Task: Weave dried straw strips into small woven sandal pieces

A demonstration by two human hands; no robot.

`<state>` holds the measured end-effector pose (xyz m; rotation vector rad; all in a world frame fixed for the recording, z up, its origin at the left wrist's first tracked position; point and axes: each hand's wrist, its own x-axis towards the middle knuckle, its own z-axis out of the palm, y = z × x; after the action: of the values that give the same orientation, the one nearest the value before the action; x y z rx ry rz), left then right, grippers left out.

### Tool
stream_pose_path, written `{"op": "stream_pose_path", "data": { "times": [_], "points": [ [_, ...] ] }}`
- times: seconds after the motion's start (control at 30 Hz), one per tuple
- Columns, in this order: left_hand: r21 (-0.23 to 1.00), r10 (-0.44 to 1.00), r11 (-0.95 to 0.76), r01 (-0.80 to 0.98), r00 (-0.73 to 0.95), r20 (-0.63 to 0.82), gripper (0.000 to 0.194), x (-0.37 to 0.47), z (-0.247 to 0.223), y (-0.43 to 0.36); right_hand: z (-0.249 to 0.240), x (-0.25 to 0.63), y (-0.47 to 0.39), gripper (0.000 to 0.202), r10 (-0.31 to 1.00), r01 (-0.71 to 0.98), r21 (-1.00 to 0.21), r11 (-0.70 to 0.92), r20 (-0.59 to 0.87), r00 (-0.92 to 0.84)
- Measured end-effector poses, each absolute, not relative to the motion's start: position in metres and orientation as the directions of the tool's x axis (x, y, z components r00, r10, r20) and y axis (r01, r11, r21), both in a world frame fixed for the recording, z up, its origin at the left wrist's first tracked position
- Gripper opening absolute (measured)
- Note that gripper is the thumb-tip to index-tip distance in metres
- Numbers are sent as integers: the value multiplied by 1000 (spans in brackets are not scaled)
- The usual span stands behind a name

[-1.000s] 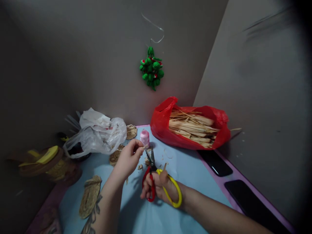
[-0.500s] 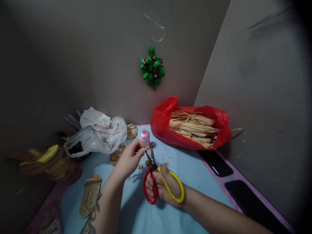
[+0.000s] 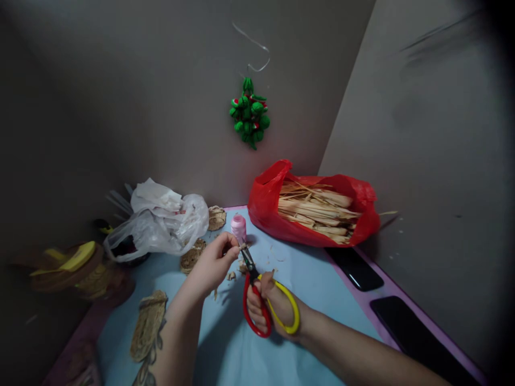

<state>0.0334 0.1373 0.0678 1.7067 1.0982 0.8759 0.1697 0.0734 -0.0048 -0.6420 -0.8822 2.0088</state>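
- Head view: thumb and forefinger of the left hand (image 3: 217, 264) closed at the tips; a small pale piece (image 3: 242, 246) is apparently pinched there, its kind too small to tell.
- Scissors (image 3: 253, 275) gripped in the right hand (image 3: 276, 305), its fingers curled round the red handle, thumb at the yellow one; blades nearly together, tips at the pale piece.
- Both hands held above the blue sheet (image 3: 322, 332); scraps (image 3: 231, 276) scattered beneath.
- Pink spool (image 3: 238, 230) stood upright just beyond the left fingertips.
- Straw (image 3: 314, 209) contained in the red bag (image 3: 261, 209), farther right.
- Woven piece (image 3: 148, 327) laid beside the left forearm.
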Motion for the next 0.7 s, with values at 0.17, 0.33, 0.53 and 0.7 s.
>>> {"op": "stream_pose_path", "data": {
  "times": [0.17, 0.33, 0.53, 0.7],
  "points": [
    [937, 932, -196, 290, 353, 85, 9, 32, 67, 138, -10, 174, 73, 61, 883, -432, -851, -297, -72, -464],
    [937, 924, -189, 293, 376, 69, 9, 33, 64, 138, -12, 172, 72, 62, 898, -369, -891, -264, -88, -431],
    [940, 933, -161, 302, 356, 45, 10, 31, 68, 137, -2, 186, 84, 62, 957, -252, -950, -182, -113, -268],
    [974, 978, -95, 204, 200, 53, 14, 13, 78, 139, 38, 227, 97, 60, 999, 128, -992, 15, 19, 29]
  ]
}}
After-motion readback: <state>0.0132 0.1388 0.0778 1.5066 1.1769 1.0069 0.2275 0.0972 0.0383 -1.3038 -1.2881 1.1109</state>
